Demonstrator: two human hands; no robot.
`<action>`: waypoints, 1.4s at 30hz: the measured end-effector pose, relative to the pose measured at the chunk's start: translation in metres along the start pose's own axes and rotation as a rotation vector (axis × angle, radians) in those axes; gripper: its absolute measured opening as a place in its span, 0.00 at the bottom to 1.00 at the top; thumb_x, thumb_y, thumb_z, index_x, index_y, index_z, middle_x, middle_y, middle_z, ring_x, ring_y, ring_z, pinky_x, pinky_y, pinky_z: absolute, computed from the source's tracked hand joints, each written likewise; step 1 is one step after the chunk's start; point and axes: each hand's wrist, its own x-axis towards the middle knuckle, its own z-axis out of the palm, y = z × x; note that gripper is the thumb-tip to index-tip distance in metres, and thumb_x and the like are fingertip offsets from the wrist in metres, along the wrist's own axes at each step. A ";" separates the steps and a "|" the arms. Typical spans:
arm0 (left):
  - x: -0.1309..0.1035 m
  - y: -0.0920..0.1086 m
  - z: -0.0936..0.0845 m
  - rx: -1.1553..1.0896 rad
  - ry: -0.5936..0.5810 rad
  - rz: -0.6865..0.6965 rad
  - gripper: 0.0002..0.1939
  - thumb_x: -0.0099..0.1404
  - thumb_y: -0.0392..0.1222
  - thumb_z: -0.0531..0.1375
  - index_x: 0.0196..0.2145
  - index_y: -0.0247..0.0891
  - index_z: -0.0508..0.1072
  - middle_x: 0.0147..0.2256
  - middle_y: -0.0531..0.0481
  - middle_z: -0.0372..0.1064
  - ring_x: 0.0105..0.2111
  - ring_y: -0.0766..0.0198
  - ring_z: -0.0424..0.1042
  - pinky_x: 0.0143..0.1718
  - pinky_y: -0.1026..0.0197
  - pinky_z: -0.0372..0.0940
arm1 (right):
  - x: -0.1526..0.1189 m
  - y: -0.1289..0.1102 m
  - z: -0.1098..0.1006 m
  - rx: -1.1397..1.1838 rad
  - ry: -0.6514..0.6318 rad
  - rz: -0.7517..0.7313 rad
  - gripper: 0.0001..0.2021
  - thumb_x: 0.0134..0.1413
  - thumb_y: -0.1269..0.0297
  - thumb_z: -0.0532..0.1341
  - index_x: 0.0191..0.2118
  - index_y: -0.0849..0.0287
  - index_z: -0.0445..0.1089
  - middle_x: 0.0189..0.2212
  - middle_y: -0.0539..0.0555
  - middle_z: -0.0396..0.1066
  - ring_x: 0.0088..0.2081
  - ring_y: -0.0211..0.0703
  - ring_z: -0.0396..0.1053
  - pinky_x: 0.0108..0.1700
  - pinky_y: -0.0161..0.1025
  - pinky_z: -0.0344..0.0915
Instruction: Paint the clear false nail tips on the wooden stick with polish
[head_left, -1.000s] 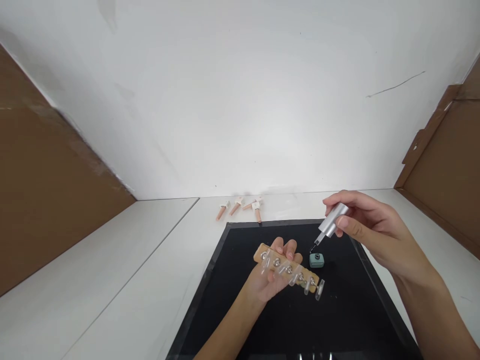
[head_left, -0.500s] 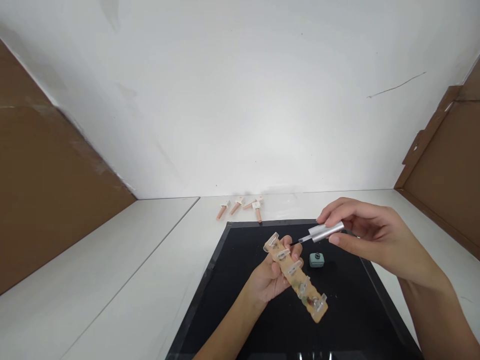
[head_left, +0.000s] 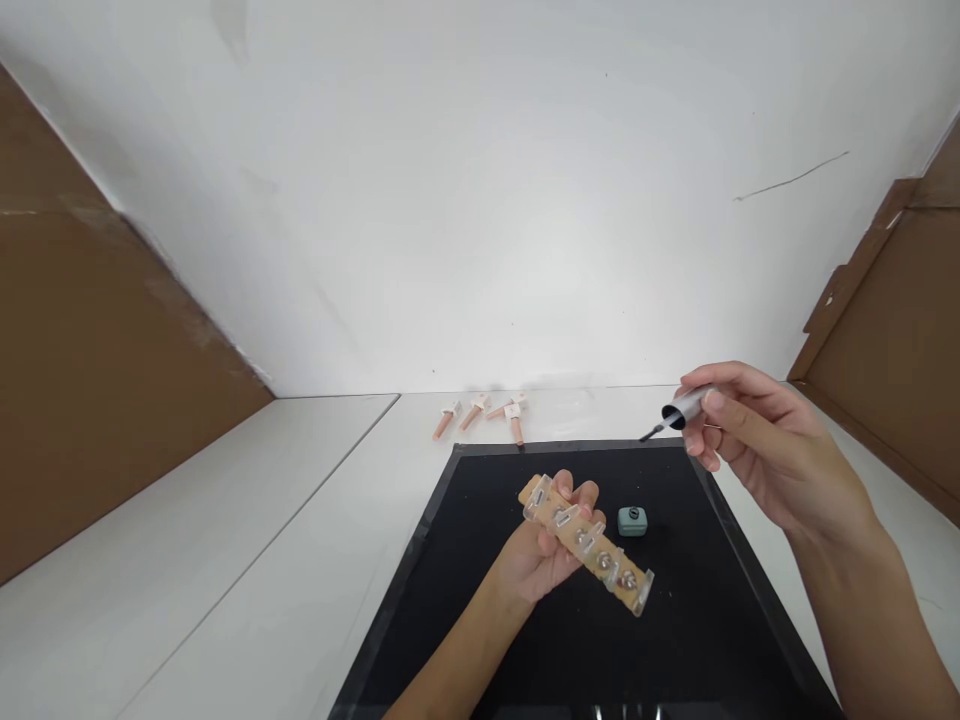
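My left hand [head_left: 544, 560] is closed round a tan strip [head_left: 581, 537] that looks like a nail tip holder. Several clear nail tips stand along it on small shiny round mounts, and the strip slants down to the right. In my right hand [head_left: 757, 430] is a nail polish brush, pinched by its silver cap [head_left: 694, 402]. Its thin dark tip points down and left, above the strip and apart from it. Between the hands a small teal bottle [head_left: 631, 522] with a dark round neck stands on the black mat [head_left: 697, 625].
Several pinkish nail polish bottles or sticks with white square ends [head_left: 475, 411] lie on the white table beyond the mat. Brown cardboard panels [head_left: 112, 330] rise at the left and right. A white wall [head_left: 510, 220] closes off the back.
My right hand has lifted the brush up and to the right, away from the strip. My left hand has tilted the strip slightly, and its round mounts show more.
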 end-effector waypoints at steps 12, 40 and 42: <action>0.008 0.031 0.045 0.219 -0.023 0.044 0.17 0.46 0.44 0.68 0.32 0.38 0.68 0.27 0.55 0.59 0.21 0.76 0.58 0.17 0.74 0.54 | -0.021 -0.036 0.007 -0.377 0.103 -0.148 0.12 0.56 0.53 0.58 0.28 0.55 0.69 0.19 0.48 0.59 0.20 0.37 0.57 0.21 0.33 0.58; 0.019 0.050 0.094 0.616 -0.171 -0.139 0.11 0.55 0.43 0.62 0.37 0.40 0.71 0.32 0.53 0.66 0.32 0.70 0.67 0.33 0.66 0.61 | -0.040 -0.054 0.015 -0.417 0.079 -0.185 0.16 0.59 0.51 0.54 0.27 0.54 0.65 0.17 0.47 0.57 0.18 0.36 0.54 0.19 0.32 0.54; 0.015 0.055 0.097 0.632 -0.173 -0.105 0.11 0.56 0.43 0.61 0.38 0.41 0.71 0.33 0.53 0.67 0.33 0.70 0.67 0.33 0.67 0.61 | -0.042 -0.054 0.017 -0.437 0.103 -0.217 0.16 0.60 0.51 0.52 0.26 0.54 0.64 0.15 0.47 0.57 0.17 0.37 0.53 0.18 0.33 0.53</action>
